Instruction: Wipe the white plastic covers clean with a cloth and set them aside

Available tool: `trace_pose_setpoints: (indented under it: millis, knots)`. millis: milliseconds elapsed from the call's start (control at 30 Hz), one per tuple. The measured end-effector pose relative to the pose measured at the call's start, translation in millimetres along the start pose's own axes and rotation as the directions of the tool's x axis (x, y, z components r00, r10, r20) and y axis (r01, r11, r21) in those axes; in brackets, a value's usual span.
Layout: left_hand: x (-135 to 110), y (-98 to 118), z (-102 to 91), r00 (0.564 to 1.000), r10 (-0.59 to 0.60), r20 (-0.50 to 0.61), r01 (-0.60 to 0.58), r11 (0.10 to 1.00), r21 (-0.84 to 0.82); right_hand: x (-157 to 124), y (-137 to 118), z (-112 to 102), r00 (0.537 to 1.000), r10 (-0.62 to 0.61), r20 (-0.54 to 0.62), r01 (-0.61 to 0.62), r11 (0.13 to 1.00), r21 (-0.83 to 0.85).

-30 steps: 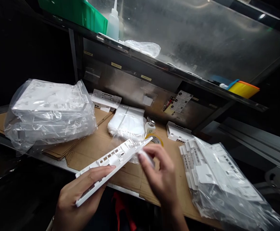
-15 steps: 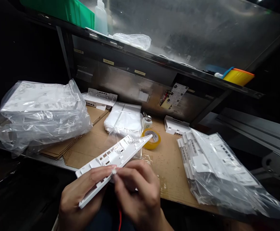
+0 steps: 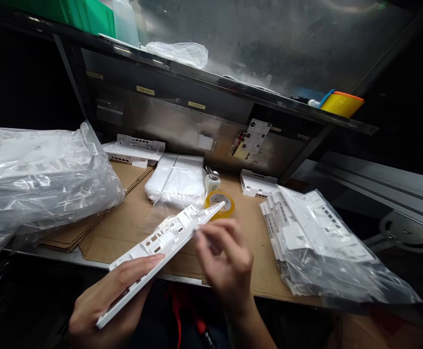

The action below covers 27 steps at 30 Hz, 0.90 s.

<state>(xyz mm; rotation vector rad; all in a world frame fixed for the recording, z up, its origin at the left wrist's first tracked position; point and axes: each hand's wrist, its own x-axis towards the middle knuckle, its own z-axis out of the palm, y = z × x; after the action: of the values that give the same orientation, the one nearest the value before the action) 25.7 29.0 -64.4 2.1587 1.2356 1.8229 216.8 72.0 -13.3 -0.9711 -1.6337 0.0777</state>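
My left hand grips a long white plastic panel with cut-outs, held slanting up to the right above the front edge of the cardboard-covered bench. My right hand hovers beside the panel's upper end, fingertips pinched close to its edge. Whether it holds anything small I cannot tell. A yellow tape roll lies just beyond the panel's tip.
A clear bag of white panels sits at the left, another bag of panels at the right. A folded stack of plastic bags, a small bottle and loose white parts lie at the back. A shelf above carries a yellow bowl.
My right hand slid from the panel's lower middle up along its edge toward the upper end. The view shifted, so everything sits further left and lower.
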Motion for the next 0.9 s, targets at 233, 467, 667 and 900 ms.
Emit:
trace_pose_setpoints:
  millis: [233, 467, 667, 900]
  knots:
    - [0, 0, 5.0, 1.000, -0.020, 0.013, 0.020, 1.000, 0.005, 4, 14, -9, 0.996, 0.084, -0.018, -0.085, 0.996, -0.033]
    - [6, -11, -8.0, 0.985, 0.110, 0.136, -0.125, 0.986, 0.108, 2, 13, -10, 0.995, 0.097, -0.001, -0.097, 0.995, -0.016]
    - [1, -6, -8.3, 0.992, 0.005, 0.125, -0.022, 0.990, 0.137, 8, 20, -14, 0.993, 0.045, 0.105, -0.048, 0.998, 0.031]
    - [-1, -5, -4.2, 0.993, -0.018, 0.116, 0.008, 0.996, 0.087, 7, 17, -12, 0.996, 0.089, 0.027, -0.088, 0.996, -0.031]
